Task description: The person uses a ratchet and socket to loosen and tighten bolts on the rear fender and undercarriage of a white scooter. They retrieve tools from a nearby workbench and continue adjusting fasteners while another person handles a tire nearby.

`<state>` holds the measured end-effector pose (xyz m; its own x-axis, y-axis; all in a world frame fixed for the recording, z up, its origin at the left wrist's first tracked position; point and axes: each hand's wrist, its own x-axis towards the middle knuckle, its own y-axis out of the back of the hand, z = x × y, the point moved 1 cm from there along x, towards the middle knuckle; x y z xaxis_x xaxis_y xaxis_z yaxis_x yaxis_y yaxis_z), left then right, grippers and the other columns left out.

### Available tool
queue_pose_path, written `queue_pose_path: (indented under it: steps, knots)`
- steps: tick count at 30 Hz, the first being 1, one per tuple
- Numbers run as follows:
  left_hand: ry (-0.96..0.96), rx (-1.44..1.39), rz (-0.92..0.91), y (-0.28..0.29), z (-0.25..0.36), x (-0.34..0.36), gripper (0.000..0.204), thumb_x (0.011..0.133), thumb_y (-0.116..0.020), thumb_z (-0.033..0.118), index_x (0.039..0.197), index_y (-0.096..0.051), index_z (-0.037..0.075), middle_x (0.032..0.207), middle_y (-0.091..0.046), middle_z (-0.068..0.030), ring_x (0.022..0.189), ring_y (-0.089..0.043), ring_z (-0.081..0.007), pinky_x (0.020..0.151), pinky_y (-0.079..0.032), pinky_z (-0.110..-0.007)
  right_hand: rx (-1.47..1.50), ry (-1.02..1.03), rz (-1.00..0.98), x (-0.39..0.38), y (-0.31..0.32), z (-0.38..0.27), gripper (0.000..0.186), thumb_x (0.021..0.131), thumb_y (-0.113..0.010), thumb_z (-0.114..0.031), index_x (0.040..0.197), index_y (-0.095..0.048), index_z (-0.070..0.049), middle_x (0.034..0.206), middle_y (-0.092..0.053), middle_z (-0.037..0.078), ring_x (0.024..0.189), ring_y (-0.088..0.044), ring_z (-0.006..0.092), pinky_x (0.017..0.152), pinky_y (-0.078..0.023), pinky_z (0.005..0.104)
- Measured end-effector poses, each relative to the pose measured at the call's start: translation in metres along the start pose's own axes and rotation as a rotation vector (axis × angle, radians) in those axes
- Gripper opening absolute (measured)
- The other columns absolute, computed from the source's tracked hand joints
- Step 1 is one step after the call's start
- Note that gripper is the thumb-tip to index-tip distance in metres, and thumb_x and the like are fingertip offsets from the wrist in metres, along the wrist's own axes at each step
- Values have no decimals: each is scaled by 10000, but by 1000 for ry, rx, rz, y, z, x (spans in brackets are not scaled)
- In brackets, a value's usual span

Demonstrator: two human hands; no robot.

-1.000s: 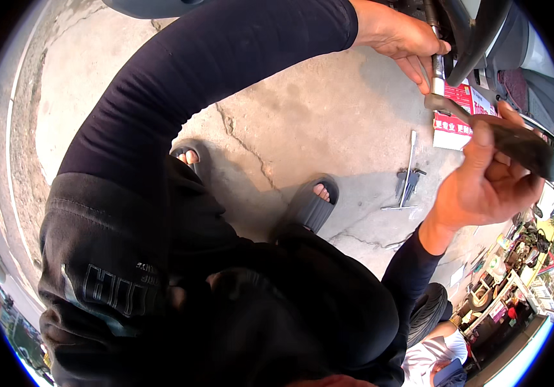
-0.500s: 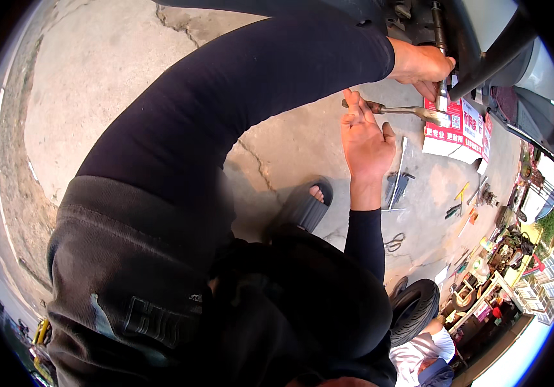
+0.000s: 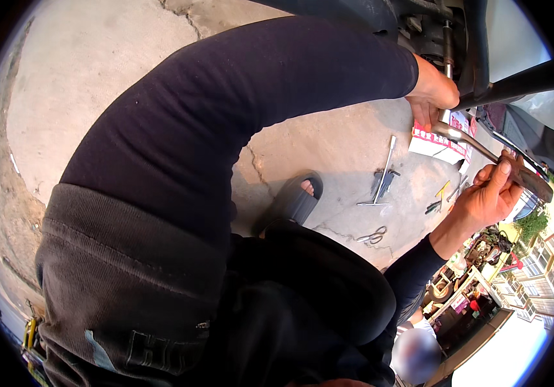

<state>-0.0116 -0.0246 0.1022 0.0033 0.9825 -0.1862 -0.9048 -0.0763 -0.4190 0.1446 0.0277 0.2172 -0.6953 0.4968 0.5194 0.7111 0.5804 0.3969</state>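
My left hand (image 3: 433, 95) reaches up under a vehicle (image 3: 457, 39) and holds the head end of a long metal wrench (image 3: 477, 149) against a part next to a shiny vertical rod (image 3: 447, 40). My right hand (image 3: 490, 197) grips the wrench's dark handle end lower on the right. The wrench slants down from left to right between the two hands. My dark-sleeved left arm crosses the whole upper middle of the view.
On the cracked concrete floor (image 3: 328, 148) below lie a T-handle wrench (image 3: 383, 174), scissors (image 3: 372, 236), several small tools (image 3: 443, 193) and a red-and-white box (image 3: 441, 138). My foot in a grey sandal (image 3: 293, 200) stands beside them. A black bar (image 3: 515, 84) slants at upper right.
My right hand has swung out to the right and down with the wrench handle, after being close under the left hand half a second ago. The left hand stays at the vehicle part.
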Motion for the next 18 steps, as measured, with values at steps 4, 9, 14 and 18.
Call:
queue_pose_path:
  steps: [4, 9, 14, 18]
  knots:
    - [-38, 11, 53, 11, 1, -17, 432, 972, -284, 148, 1275, -497, -74, 1212, -608, -269, 1025, -674, -308, 951, -537, -391, -442, 84, -388, -83, -83, -13, 621, 793, -772, -81, 1325, -474, 36, 1257, -558, 188, 648, -552, 136, 652, -484, 227]
    - [17, -14, -5, 12, -2, 5, 590, 1048, -230, 413, 1353, -423, -53, 1311, -545, -265, 1183, -585, -275, 1040, -464, -351, -490, -79, -865, -150, -114, 66, 640, 894, -634, -284, 1411, -409, 18, 1488, -366, 196, 702, -648, 228, 663, -543, 317]
    - [-70, -117, 30, 0, -5, 13, 497, 1032, -251, 321, 1330, -442, -27, 1301, -570, -238, 1177, -597, -299, 1068, -433, -385, 580, -1030, -103, -117, -88, 136, 507, 974, -340, -287, 1328, -492, 42, 1445, -435, 172, 820, -582, 175, 794, -480, 309]
    - [-66, -167, 164, 8, -15, 27, 424, 1002, -318, 283, 1186, -507, -48, 1173, -642, -215, 1040, -670, -296, 994, -498, -388, 1064, -1078, 152, -100, -72, 175, 464, 965, -334, -173, 1295, -421, 142, 1468, -342, 305, 850, -515, 157, 761, -439, 279]
